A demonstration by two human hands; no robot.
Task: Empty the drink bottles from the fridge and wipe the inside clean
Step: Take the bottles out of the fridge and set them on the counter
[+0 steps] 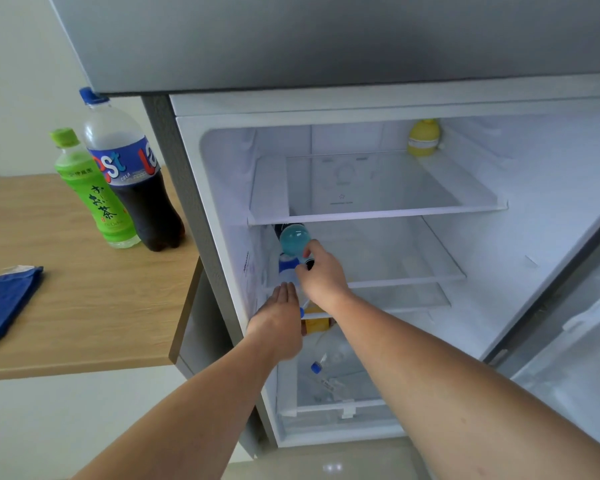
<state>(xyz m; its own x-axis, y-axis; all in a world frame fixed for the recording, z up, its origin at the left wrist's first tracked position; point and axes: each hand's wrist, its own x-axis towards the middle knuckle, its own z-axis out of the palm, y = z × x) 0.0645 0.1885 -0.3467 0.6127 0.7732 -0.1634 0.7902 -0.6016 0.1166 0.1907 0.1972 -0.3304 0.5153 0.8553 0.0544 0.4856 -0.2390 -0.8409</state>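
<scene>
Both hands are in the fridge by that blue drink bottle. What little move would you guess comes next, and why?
Probably lifting the blue drink bottle out from under the top shelf. The right hand already has a grip on it, with the left hand open below as support. The green tea bottle and cola bottle already stand on the wooden counter, so it likely joins them.

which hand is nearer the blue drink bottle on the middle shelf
Right. The right hand grips the blue drink bottle just below its bulb. The left hand is lower, open, near a bottle below it.
</scene>
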